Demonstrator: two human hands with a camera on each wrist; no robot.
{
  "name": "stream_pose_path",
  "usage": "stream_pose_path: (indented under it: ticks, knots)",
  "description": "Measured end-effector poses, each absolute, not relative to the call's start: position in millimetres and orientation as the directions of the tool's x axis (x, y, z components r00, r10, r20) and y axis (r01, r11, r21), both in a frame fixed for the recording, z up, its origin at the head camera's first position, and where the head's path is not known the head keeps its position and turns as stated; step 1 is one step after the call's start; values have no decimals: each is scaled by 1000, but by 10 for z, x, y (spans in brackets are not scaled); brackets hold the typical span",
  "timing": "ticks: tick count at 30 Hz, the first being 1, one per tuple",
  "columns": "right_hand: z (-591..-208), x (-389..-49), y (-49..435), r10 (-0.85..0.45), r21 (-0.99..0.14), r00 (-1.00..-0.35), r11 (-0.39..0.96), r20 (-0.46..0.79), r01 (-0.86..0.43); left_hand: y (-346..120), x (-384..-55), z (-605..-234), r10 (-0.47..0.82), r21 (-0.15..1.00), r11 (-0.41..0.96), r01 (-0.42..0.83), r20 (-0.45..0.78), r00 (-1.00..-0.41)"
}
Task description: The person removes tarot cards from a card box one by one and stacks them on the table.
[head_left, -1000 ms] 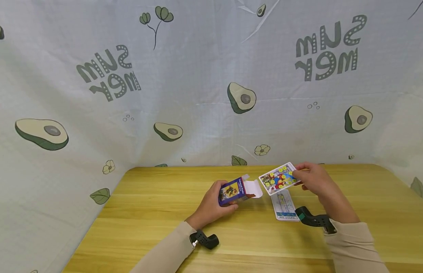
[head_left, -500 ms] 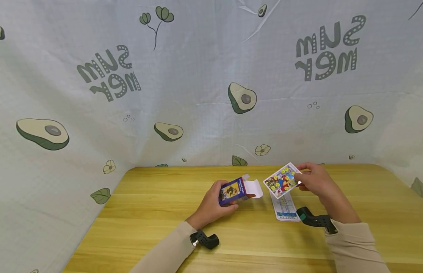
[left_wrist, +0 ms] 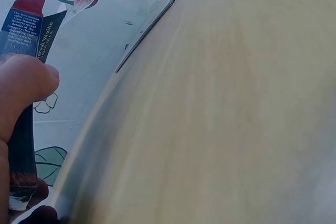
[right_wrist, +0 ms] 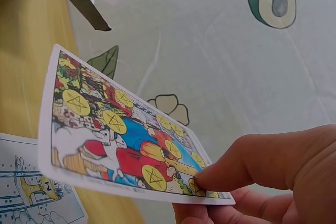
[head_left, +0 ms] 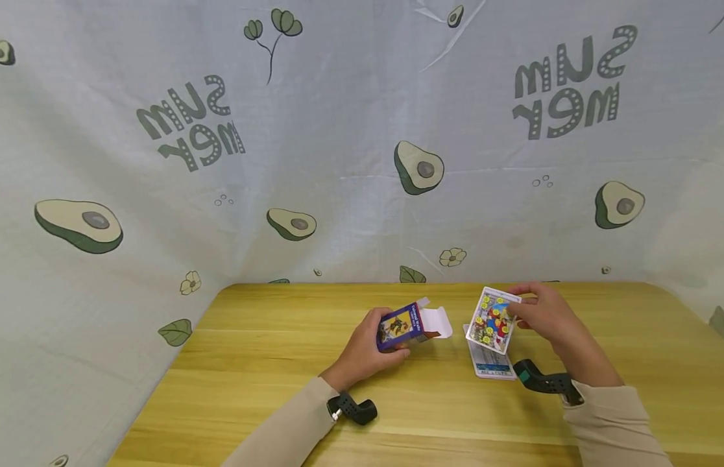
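Observation:
My left hand (head_left: 364,347) grips a purple tarot card box (head_left: 399,326) with its white flap (head_left: 436,322) folded out toward the right. In the left wrist view the thumb lies across the side of the box (left_wrist: 21,40). To the right, my right hand (head_left: 545,318) pinches a tarot card (head_left: 493,319) with yellow pentacles, thumb on its face and fingers behind. The right wrist view shows this card (right_wrist: 121,135) tilted. Below it on the table lies another card (head_left: 494,368), face up, lettered "Ace of Cups"; the held card hides its upper part.
The wooden table (head_left: 268,376) runs back to a pale curtain (head_left: 338,130) printed with avocados and lettering. Black camera mounts (head_left: 351,408) are strapped to both wrists.
My right hand has turned the pentacles card more upright and shifted it right and slightly down, over the card on the table. The left hand and box stay nearly still.

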State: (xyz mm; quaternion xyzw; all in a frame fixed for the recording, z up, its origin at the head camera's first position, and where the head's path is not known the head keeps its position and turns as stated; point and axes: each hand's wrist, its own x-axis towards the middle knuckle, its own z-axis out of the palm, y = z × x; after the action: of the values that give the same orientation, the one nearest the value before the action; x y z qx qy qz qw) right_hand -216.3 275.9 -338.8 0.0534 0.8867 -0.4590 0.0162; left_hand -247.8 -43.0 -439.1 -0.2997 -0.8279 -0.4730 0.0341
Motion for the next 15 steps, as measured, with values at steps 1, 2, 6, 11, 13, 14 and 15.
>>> stream_pose_path:
  ticks: [1,2,6,11,13,14,15]
  knots:
    - [-3392,-2164,2762,82,-814,-993,570,-80,113,-427,-2478,-4390,464,762,374,529,340,-818]
    - [-3395,-2165,2765,84,-816,-993,566,-84,117,-425,-2478,-4389,463,763,374,528,339,-819]
    - [-3418,-2181,2787,91,-817,-991,561,-97,132,-418,-2483,-4382,463,767,373,522,333,-821]
    - [-3463,-2215,2813,91,-826,-990,547,-103,137,-417,-2491,-4370,463,763,383,520,329,-823]
    - [-3489,-2234,2821,91,-829,-990,542,-104,137,-420,-2491,-4374,462,761,388,521,328,-824]
    - [-3498,-2239,2825,87,-831,-991,540,-105,135,-421,-2489,-4375,462,760,389,521,329,-824]
    - [-3507,-2245,2828,85,-830,-991,541,-106,135,-421,-2489,-4377,461,759,389,522,330,-824]
